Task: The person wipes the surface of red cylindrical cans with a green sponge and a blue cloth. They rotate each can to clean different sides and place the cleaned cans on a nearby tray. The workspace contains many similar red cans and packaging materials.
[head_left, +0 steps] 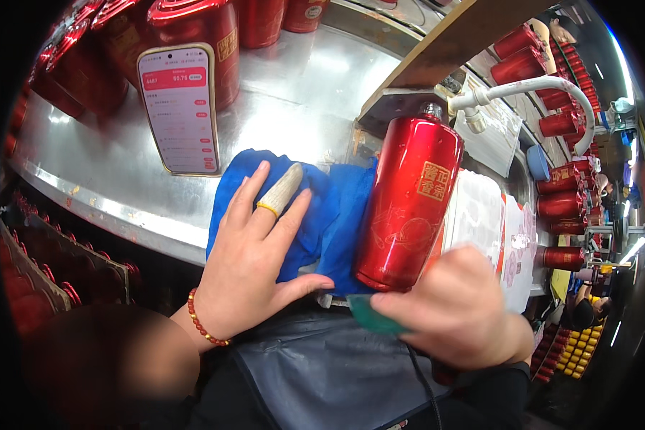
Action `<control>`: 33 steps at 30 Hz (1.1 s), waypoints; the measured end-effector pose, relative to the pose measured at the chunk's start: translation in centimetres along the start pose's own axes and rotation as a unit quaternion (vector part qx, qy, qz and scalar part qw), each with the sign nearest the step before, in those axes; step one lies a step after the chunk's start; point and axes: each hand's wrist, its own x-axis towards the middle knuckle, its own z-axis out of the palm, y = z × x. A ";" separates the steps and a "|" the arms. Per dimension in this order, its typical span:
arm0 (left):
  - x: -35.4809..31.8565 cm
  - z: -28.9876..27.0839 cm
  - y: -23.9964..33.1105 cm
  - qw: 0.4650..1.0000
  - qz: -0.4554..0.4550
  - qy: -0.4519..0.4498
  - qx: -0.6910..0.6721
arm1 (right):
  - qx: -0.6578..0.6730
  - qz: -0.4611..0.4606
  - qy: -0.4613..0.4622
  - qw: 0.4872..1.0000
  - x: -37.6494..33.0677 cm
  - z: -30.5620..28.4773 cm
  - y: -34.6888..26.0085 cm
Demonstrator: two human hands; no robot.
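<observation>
Red bottle (408, 208) lies partly on blue cloth (320, 202), beside our right hand (459, 308), which is blurred but seems to pinch a green piece (375, 317). Our left hand (247, 254) spreads open on the cloth, gripping nothing. Gold panel (434, 180) on, neck (431, 110) uncapped; we'd judge work midway, remainder unclear.

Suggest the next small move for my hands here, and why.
Perhaps bring your left hand over to steady the red bottle: that hand rests with fingers spread on the blue cloth, apart from the bottle, while your right hand, blurred, holds a green piece near the bottle's base.
</observation>
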 end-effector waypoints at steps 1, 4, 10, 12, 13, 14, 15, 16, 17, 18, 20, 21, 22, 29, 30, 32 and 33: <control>0.0 0.1 -0.1 1.000 0.021 0.019 0.001 | 0.062 0.046 -0.030 0.997 1.0 -0.7 0.4; 0.7 0.6 1.4 0.994 0.054 0.026 -0.090 | -0.124 0.080 0.092 0.985 2.6 -1.0 1.8; 3.7 4.5 3.2 0.982 0.070 0.099 -0.145 | -0.012 0.080 -0.009 0.997 0.3 -1.1 -1.0; 3.7 3.9 3.3 0.977 0.083 0.109 -0.161 | 0.017 0.163 0.023 0.986 0.6 -2.3 1.1; 3.5 3.5 3.5 0.978 0.073 0.112 -0.158 | 0.050 0.266 0.085 0.959 0.5 -2.3 1.7; 3.4 3.2 3.9 0.980 0.069 0.121 -0.144 | 0.048 0.294 0.135 0.945 0.5 -2.2 2.0; 3.3 3.1 3.9 0.980 0.069 0.128 -0.135 | -0.018 0.226 0.120 0.966 0.1 -2.0 2.0; 3.2 3.1 3.9 0.981 0.070 0.135 -0.125 | -0.082 0.157 0.103 0.979 -0.3 -1.9 1.8; 3.2 3.2 3.9 0.981 0.068 0.135 -0.123 | 0.041 0.116 0.049 0.991 0.0 -2.0 1.3; 3.2 3.2 3.9 0.981 0.069 0.134 -0.121 | 0.135 0.141 -0.002 0.981 0.3 -2.1 0.8; 3.1 3.3 4.0 0.981 0.069 0.134 -0.119 | -0.007 0.165 0.084 0.983 0.6 -1.7 2.8; 3.1 3.4 4.0 0.982 0.066 0.135 -0.117 | -0.108 0.206 0.178 0.956 1.0 -1.5 4.0; 3.1 3.4 4.0 0.982 0.064 0.136 -0.114 | -0.108 0.185 0.177 0.961 1.2 -1.5 3.3; 3.2 3.0 3.5 0.984 0.059 0.117 -0.118 | -0.172 0.185 0.242 0.937 -0.8 -1.6 7.7; 3.2 3.1 3.3 0.984 0.055 0.115 -0.122 | -0.152 0.175 0.224 0.947 -0.9 -1.4 7.0; 3.1 3.3 2.2 0.988 0.057 0.063 -0.131 | -0.057 0.101 0.178 0.977 -2.2 -0.1 4.8; 3.3 3.2 2.1 0.987 0.066 0.038 -0.140 | 0.002 0.052 0.136 0.989 -3.2 0.7 2.8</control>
